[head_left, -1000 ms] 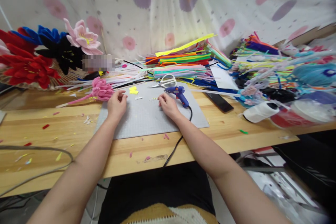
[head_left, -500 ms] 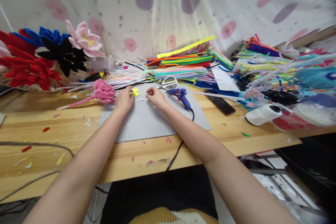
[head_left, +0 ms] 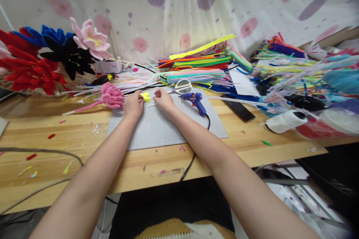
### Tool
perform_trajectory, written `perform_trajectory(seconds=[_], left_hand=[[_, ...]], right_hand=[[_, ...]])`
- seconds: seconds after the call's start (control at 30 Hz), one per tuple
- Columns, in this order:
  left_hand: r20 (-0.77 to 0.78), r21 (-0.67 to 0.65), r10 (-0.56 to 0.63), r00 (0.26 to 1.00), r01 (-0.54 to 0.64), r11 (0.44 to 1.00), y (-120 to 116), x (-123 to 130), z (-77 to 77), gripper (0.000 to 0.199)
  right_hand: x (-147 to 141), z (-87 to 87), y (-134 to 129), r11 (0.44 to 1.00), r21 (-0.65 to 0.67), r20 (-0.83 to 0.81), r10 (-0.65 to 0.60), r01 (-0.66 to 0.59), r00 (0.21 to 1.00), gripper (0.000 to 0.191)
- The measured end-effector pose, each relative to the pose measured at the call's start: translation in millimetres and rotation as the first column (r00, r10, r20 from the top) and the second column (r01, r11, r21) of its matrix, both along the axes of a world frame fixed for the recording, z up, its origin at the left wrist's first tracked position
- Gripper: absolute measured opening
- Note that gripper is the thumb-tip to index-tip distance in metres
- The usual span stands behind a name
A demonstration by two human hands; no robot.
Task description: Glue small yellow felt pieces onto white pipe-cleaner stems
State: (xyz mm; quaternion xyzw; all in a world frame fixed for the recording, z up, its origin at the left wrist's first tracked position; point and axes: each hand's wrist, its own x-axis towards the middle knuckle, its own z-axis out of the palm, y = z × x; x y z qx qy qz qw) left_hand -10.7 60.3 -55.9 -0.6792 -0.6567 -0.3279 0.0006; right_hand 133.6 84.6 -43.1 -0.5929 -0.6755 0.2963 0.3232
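Note:
My left hand (head_left: 133, 105) is closed on a small yellow fuzzy piece (head_left: 146, 97), which looks like bent pipe cleaner. Just to its right is my right hand (head_left: 163, 100), fingers pinched together close to the yellow piece. Whatever that pinch holds, if anything, is too small to make out. Both hands are over a grey cutting mat (head_left: 157, 130), where a thin whitish scrap (head_left: 152, 105) lies between them. Right of my right hand rests a blue glue gun (head_left: 196, 101), with white-handled scissors (head_left: 183, 86) behind it. A pink pipe-cleaner flower (head_left: 110, 96) lies left of my left hand.
Bundles of coloured pipe cleaners (head_left: 196, 63) are piled along the back. Finished fuzzy flowers (head_left: 36, 71) stand at the left. A phone (head_left: 239, 110) and a white bottle (head_left: 286, 121) lie at the right. The glue gun's black cord (head_left: 188, 166) runs over the front edge.
My right hand has moved slightly left, nearer the yellow piece. More of the yellow piece shows beside my left fingers. The whole view has shifted a little.

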Motion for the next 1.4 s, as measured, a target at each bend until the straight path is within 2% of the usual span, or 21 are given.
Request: perform_trajectory(seconds=[0.13,0.27,0.33,0.43,0.57,0.67,0.77,0.9,1.0,1.17,1.3,1.4], left_hand=[[0.023,0.005,0.009,1.0,-0.009,1.0,-1.7,0.1,0.1,0.029],[0.051,-0.002,0.001,0.999,-0.001,1.0,-2.7,0.2,-0.6,0.028],[0.07,-0.006,0.012,0.997,-0.012,1.0,-3.3,0.4,-0.6,0.029],[0.098,0.001,0.01,0.995,-0.01,1.0,-4.0,0.6,-0.7,0.031],[0.124,0.055,-0.015,0.992,0.008,0.998,-6.7,-0.4,-0.7,0.036],[0.122,0.065,-0.019,0.992,0.011,0.998,-12.4,0.1,1.1,0.033],[0.112,0.03,-0.038,0.993,0.035,0.999,-19.8,3.6,2.7,0.029],[0.1,-0.029,-0.095,0.99,0.098,0.995,-24.6,12.5,1.7,0.033],[0.092,-0.042,-0.126,0.988,0.131,0.991,-24.1,19.6,0.3,0.034],[0.107,-0.037,-0.121,0.987,0.125,0.991,-23.3,22.8,2.0,0.032],[0.276,-0.024,-0.05,0.96,0.059,0.998,-22.2,16.2,3.8,0.033],[0.457,-0.011,-0.056,0.888,0.068,0.998,-21.0,13.0,4.1,0.035]], right_hand=[[-5.1,0.5,4.7,0.99,0.096,0.058,0.097,-0.102,0.994,0.021],[-9.7,-2.9,12.5,0.955,0.161,0.14,0.228,-0.249,0.964,0.034],[-11.1,-3.5,14.6,0.942,0.177,0.197,0.25,-0.285,0.948,0.036],[-12.1,-0.2,15.2,0.946,0.184,0.227,0.223,-0.266,0.948,0.031],[-7.6,11.0,12.5,0.971,0.153,0.177,0.154,-0.182,0.972,0.029],[5.4,18.4,4.0,0.993,0.048,0.06,0.107,-0.11,0.992,0.029],[26.3,18.0,-13.9,0.991,-0.081,-0.053,0.107,-0.111,0.993,0.03],[52.3,8.1,-42.6,0.965,-0.232,-0.051,0.115,-0.124,0.992,0.029],[61.0,2.1,-55.8,0.974,-0.2,0.042,0.116,-0.105,0.992,0.031],[62.5,0.1,-60.9,0.983,-0.122,0.145,0.155,-0.138,0.977,0.035],[68.2,4.0,-62.7,0.98,-0.092,0.164,0.188,-0.175,0.968,0.041],[73.3,7.5,-62.2,0.988,-0.057,0.107,0.15,-0.145,0.983,0.035]])
